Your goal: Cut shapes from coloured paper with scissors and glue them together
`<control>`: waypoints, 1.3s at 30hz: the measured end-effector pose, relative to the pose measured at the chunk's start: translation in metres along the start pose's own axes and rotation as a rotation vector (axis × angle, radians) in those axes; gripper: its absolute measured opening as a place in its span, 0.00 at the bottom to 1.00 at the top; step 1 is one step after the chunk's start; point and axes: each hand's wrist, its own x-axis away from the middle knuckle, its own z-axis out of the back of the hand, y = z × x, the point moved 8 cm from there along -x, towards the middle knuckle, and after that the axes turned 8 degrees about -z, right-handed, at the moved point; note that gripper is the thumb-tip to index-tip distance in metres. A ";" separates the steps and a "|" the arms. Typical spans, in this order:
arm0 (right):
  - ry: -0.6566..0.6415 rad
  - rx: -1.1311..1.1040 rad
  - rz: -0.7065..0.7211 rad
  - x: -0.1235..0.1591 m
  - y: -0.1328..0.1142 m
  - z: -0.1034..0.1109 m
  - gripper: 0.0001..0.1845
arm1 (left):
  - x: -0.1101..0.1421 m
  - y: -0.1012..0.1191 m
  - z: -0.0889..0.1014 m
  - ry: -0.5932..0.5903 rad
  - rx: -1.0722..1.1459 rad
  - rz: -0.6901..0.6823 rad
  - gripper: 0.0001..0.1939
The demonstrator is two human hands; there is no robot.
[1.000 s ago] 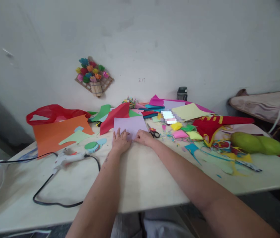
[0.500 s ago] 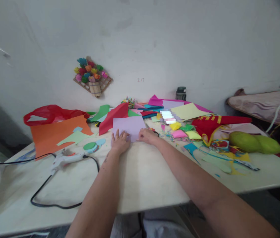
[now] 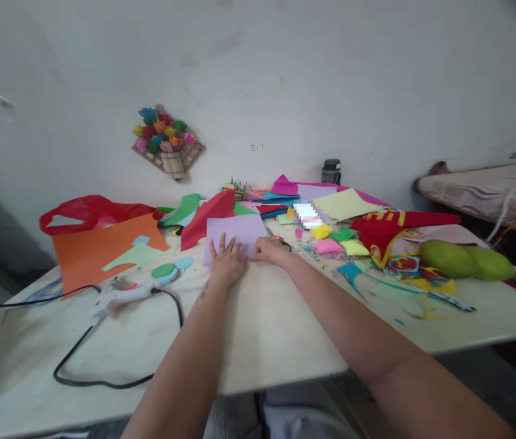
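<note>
A sheet of lilac paper [image 3: 233, 227] lies flat on the table in front of me. Pressed on its near left part is my left hand [image 3: 227, 261], palm down with the fingers spread. At the sheet's near right corner, my right hand [image 3: 267, 251] has its fingers curled together on the paper's edge. The fingertips are partly hidden, but the corner goes under them. Scissors [image 3: 286, 244] are partly visible just beyond the right hand. Behind the lilac sheet lies a folded red sheet [image 3: 209, 216].
Left are a white glue gun [image 3: 123, 299] with a black cord, green and blue paper circles [image 3: 166, 272], orange paper [image 3: 97, 250] and a red plastic bag [image 3: 97, 210]. Right are paper scraps [image 3: 397, 299], a phone [image 3: 307, 215], small colored packets [image 3: 329, 246] and green fruit [image 3: 449, 258].
My left hand has slid right across the lilac paper, nearer to my right hand, with its fingers spread. My right hand stays at the corner. The view has shifted slightly.
</note>
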 end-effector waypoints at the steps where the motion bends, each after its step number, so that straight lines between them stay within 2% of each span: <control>1: -0.004 -0.010 0.003 0.000 0.001 0.001 0.11 | -0.001 -0.001 -0.004 -0.021 0.011 0.015 0.27; 6: -0.124 -0.129 0.010 0.003 0.011 -0.002 0.10 | -0.002 -0.008 -0.017 -0.109 0.060 0.071 0.28; 9: -0.180 -0.233 0.075 0.003 0.016 -0.005 0.08 | -0.003 -0.008 -0.020 -0.145 0.081 0.072 0.29; 12: -0.079 -0.358 0.083 0.000 0.029 0.005 0.08 | -0.003 -0.009 -0.022 -0.157 0.094 0.069 0.29; 14: 0.028 -0.374 -0.008 -0.001 0.048 0.015 0.09 | -0.005 -0.010 -0.024 -0.156 0.093 0.066 0.28; 17: 0.099 -0.273 -0.233 0.001 0.080 0.027 0.11 | -0.006 -0.011 -0.027 -0.157 0.089 0.062 0.28; 20: -0.003 -0.168 -0.371 0.007 0.095 0.027 0.15 | -0.006 -0.012 -0.028 -0.161 0.093 0.062 0.28; 23: -0.067 -0.079 -0.403 0.010 0.093 0.025 0.18 | -0.005 -0.010 -0.027 -0.170 0.099 0.060 0.28; 27: 0.027 0.017 -0.425 0.010 0.094 0.027 0.19 | -0.003 -0.006 -0.020 -0.146 0.077 0.034 0.28; 31: 0.124 0.104 -0.459 0.011 0.104 0.036 0.17 | -0.003 -0.002 -0.012 -0.086 0.017 0.006 0.26; 33: 0.204 0.146 -0.441 0.012 0.103 0.047 0.15 | -0.003 -0.001 -0.010 -0.069 0.001 0.001 0.26; 35: 0.270 0.109 -0.361 0.012 0.091 0.058 0.13 | -0.003 0.000 -0.010 -0.073 0.005 0.000 0.26; 37: 0.258 -0.010 -0.218 0.011 0.070 0.060 0.12 | -0.003 0.001 -0.011 -0.082 0.014 0.002 0.26; 39: 0.184 -0.116 -0.050 0.010 0.044 0.054 0.13 | -0.003 0.000 -0.012 -0.088 0.019 0.005 0.26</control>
